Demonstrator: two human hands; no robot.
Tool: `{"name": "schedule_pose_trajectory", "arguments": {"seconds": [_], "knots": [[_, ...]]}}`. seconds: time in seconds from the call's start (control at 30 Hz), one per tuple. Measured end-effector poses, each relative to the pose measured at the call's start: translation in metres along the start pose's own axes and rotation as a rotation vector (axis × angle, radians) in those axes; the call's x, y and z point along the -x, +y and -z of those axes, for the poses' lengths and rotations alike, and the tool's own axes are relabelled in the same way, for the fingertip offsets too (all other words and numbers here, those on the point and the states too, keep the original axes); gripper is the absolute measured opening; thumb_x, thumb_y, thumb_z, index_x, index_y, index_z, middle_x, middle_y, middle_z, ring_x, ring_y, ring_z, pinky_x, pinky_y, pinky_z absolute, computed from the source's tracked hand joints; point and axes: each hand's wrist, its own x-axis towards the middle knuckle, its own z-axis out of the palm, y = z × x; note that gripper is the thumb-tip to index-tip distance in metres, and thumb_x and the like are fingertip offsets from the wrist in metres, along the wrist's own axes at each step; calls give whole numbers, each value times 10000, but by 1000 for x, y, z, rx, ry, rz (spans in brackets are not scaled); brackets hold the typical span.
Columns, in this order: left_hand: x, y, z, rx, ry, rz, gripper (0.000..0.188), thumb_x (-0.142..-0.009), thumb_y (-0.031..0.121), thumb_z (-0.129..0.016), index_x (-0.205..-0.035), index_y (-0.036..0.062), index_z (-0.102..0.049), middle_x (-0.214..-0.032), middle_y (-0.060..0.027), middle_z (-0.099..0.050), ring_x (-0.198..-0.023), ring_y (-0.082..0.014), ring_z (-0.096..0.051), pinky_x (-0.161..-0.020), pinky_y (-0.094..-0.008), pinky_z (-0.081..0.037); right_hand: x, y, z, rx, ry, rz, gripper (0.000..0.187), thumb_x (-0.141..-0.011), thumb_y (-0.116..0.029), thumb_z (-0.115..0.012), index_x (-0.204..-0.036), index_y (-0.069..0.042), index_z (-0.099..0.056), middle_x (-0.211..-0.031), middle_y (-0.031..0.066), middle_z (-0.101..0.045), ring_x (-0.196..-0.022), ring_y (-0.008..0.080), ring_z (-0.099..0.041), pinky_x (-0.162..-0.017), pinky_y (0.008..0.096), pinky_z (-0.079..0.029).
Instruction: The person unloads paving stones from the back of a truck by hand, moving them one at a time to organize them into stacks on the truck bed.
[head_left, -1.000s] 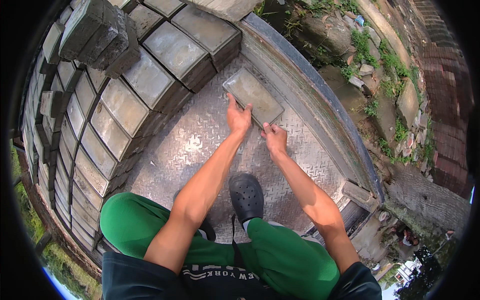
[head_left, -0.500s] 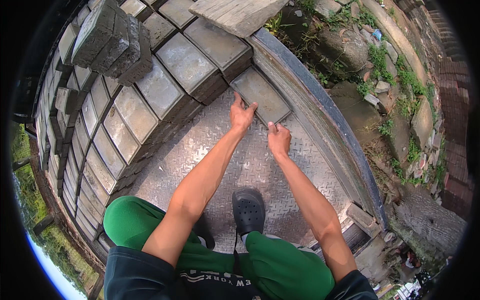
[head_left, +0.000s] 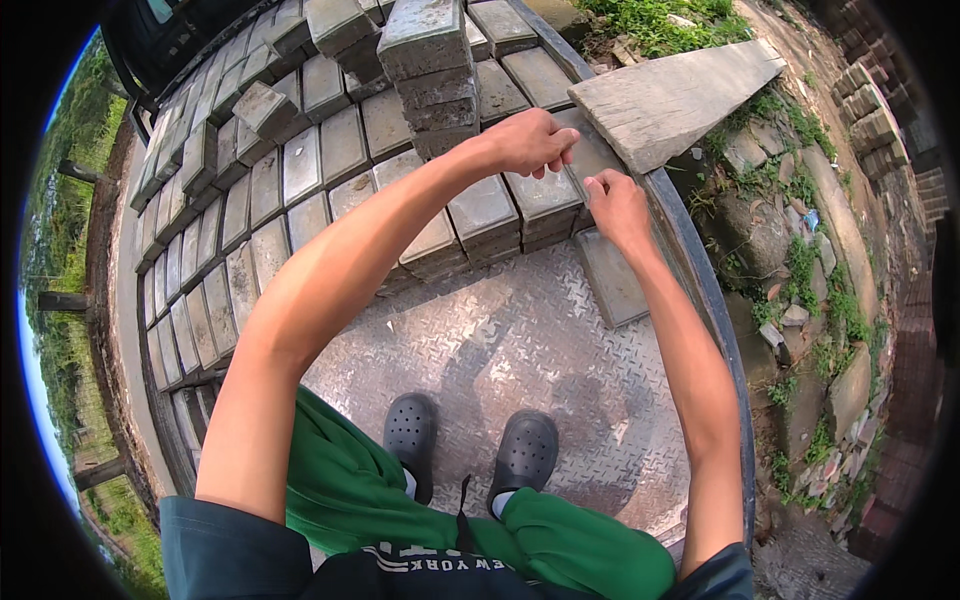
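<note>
My left hand (head_left: 530, 146) is loosely curled over the far right end of the stacked blocks, with nothing visible in it. Close by on the right, my right hand (head_left: 618, 207) also has bent fingers and shows nothing held. Between and beneath them is the grey top of a concrete paving block (head_left: 588, 150), partly hidden by my hands and a wooden board. Below my right hand, another rectangular paving block (head_left: 611, 285) lies flat on the metal floor against the stack, partly behind my wrist.
Rows of stacked paving blocks (head_left: 345, 155) fill the left and far side, with a taller pile (head_left: 428, 70) among them. A wooden board (head_left: 675, 100) lies across the right metal rail (head_left: 715, 290). My shoes (head_left: 527, 450) stand on the tread-plate floor (head_left: 450, 330). Rocky ground lies beyond the rail.
Both hands have let go of the paving block on the floor and moved up and forward over the stack. My view has shifted, showing more of the stacked rows and the board.
</note>
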Motion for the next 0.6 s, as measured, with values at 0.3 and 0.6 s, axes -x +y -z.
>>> {"name": "schedule_pose_trajectory", "arguments": {"seconds": [0.3, 0.6], "knots": [[16, -45, 182, 242, 814, -142, 419, -1012, 411, -517, -1004, 31, -694, -851, -9, -663, -756, -93, -608, -618, -260, -478, -80, -234, -32, -20, 268, 261, 737, -878, -553, -627, -1313, 23, -478, -1300, 243, -538, -1236, 397, -517, -997, 503, -447], [-26, -110, 177, 1296, 750, -6, 913, -951, 748, -222, -1259, -44, -556, -1271, -176, -596, -1253, -278, -482, -1094, -449, -339, -135, -328, -57, 398, 6, -11, 1123, -675, -651, -702, -1502, 3, -315, -1457, 234, -430, -1340, 355, -455, -1034, 481, -420]]}}
